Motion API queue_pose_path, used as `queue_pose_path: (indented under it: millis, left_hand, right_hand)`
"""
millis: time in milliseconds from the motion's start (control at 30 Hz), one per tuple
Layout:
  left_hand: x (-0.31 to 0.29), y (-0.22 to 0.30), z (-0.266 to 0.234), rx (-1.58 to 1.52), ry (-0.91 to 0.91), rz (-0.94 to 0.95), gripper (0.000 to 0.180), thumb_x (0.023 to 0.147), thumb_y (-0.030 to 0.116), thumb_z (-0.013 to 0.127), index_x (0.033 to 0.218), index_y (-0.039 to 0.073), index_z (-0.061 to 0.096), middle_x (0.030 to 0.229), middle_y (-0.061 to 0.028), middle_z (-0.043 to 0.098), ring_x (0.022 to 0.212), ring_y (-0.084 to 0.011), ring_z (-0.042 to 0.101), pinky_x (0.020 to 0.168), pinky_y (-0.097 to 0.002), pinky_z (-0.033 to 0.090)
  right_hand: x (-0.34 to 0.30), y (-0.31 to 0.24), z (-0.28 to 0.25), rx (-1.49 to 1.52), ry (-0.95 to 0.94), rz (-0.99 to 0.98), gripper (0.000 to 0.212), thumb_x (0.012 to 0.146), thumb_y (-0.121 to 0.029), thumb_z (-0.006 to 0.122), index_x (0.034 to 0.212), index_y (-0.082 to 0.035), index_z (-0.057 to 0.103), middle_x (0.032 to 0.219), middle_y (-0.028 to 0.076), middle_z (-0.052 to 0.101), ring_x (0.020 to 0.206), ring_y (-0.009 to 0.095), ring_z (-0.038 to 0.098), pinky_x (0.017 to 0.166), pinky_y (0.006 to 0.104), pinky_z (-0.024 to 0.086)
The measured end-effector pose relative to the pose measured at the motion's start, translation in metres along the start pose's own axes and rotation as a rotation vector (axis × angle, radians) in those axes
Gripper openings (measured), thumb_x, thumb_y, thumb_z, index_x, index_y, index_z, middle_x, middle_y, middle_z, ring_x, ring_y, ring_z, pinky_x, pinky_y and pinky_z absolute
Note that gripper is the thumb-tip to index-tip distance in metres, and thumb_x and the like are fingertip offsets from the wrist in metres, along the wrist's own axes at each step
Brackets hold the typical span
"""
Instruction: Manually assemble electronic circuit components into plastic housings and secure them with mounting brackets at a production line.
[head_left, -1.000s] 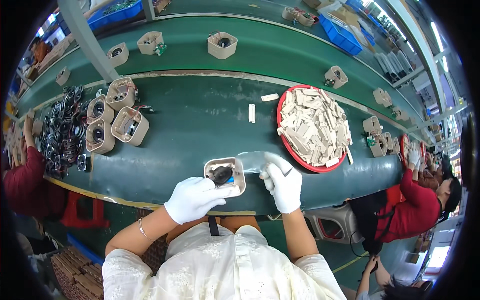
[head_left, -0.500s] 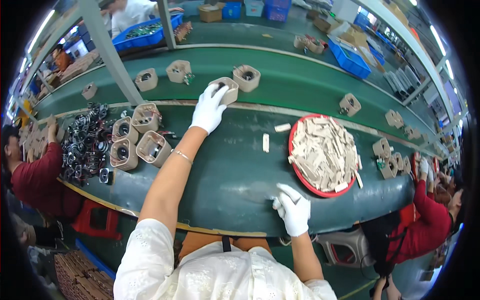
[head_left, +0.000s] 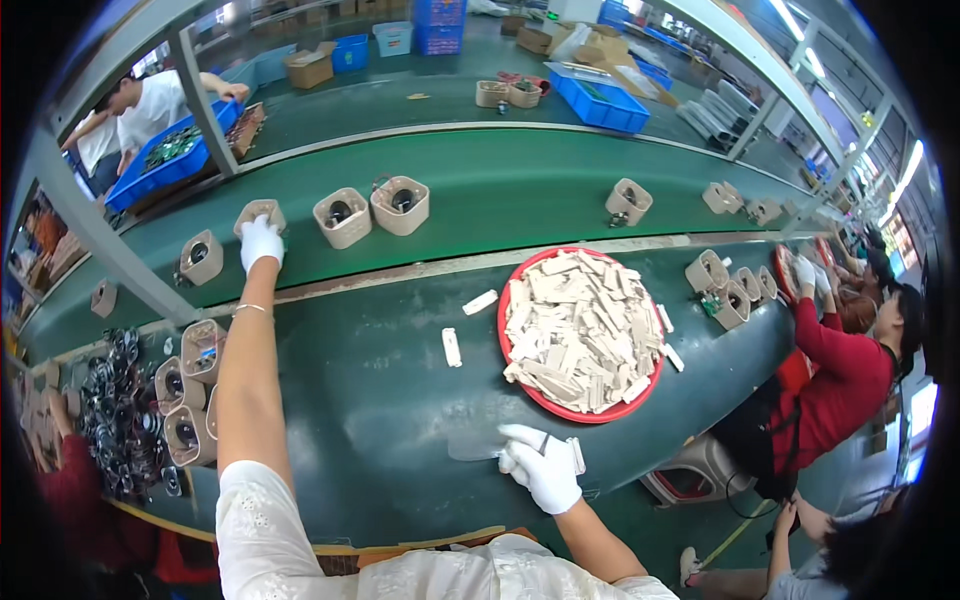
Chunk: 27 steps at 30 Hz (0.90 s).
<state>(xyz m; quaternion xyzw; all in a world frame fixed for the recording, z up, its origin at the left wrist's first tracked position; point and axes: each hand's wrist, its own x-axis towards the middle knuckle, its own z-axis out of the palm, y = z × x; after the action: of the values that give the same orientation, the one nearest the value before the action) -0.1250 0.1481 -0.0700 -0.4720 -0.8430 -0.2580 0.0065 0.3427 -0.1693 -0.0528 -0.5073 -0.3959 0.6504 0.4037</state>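
On the green conveyor belt, my left hand (head_left: 262, 243), in a white glove, closes on the near rim of a beige speaker housing (head_left: 258, 212), with its fingertips hidden inside. Two more housings with black speakers stand just right of it: the nearer speaker housing (head_left: 343, 220) and another (head_left: 401, 204). My right hand (head_left: 545, 470), also gloved, is curled low over the dark green table in front of the red basket (head_left: 508, 375). A small pale end shows beside its fingers, but what it holds cannot be made out. Pale flat strips (head_left: 585, 335) fill the basket.
Black speakers (head_left: 125, 420) are heaped at the left, beside several beige housings (head_left: 182, 435). Two loose strips (head_left: 452, 347) lie left of the basket. A grey post (head_left: 125, 250) rises near my left arm. A co-worker in red (head_left: 850, 400) sits at the right.
My left hand has let go of one speaker housing and moved left to another on the belt. My right hand stays low by the basket. The view has turned to the right.
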Motion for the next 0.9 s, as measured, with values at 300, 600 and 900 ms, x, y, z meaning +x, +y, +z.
queue_pose_path:
  millis: [300,600,900]
  left_hand:
    - [-0.129,0.039,-0.065,-0.077,-0.159,0.84,0.023,0.089,0.019,0.056,0.102,0.009,0.072,0.104,-0.0164,0.066,0.106,-0.035,0.06,0.094,-0.0417,0.049]
    - [-0.372,0.005,-0.159,-0.387,-0.51,1.041,0.043,0.082,0.001,0.07,0.122,0.016,0.067,0.117,-0.0091,0.063,0.103,-0.033,0.062,0.087,-0.0389,0.053]
    - [-0.394,0.006,-0.149,-0.513,-0.255,1.365,0.048,0.083,0.009,0.061,0.13,0.02,0.057,0.129,-0.0111,0.059,0.089,-0.0337,0.064,0.069,-0.0405,0.054]
  right_hand:
    - [-0.008,-0.004,0.0,-0.024,0.035,-0.082,0.033,0.099,-0.009,0.053,0.128,0.005,0.062,0.076,0.006,0.066,0.054,0.006,0.044,0.054,0.0206,0.039]
    - [-0.003,-0.018,0.034,-0.172,-0.043,-0.205,0.03,0.098,-0.007,0.058,0.125,-0.002,0.069,0.088,0.006,0.071,0.07,0.007,0.06,0.062,0.0201,0.046]
    - [0.046,-0.016,0.035,-0.518,-0.263,-0.646,0.033,0.091,0.002,0.052,0.119,0.003,0.069,0.091,0.009,0.072,0.08,0.014,0.065,0.075,0.0274,0.052]
